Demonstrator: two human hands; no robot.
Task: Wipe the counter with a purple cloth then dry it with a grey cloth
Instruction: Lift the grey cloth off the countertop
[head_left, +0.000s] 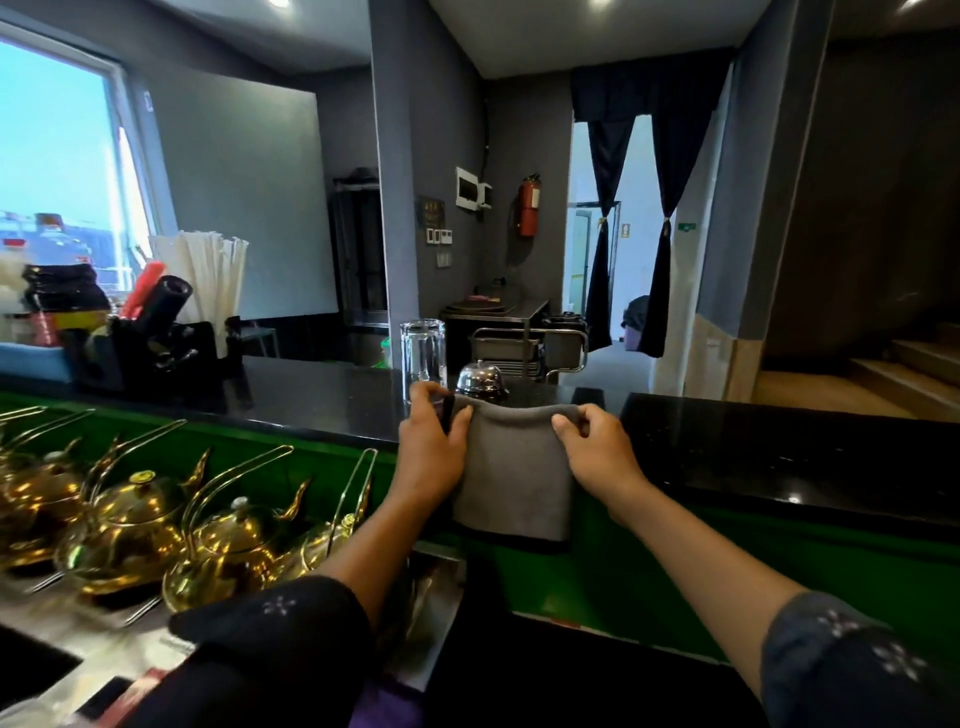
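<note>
L hand (431, 447) and R hand (597, 441) each pinch a top corner of the grey cloth (514, 473), holding it up so it hangs in front of the black counter (779, 447) edge. Just behind: an upturned glass (423, 356) and a chrome bell (479, 382). Brass teapots (130, 525) line the lower shelf at L. Purple fabric (387, 709) shows at bottom edge, poss. the purple cloth; can't tell.

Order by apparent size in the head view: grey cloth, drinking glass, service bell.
1. grey cloth, largest, though nearest the camera.
2. drinking glass.
3. service bell, smallest; partly hidden behind the cloth.
</note>
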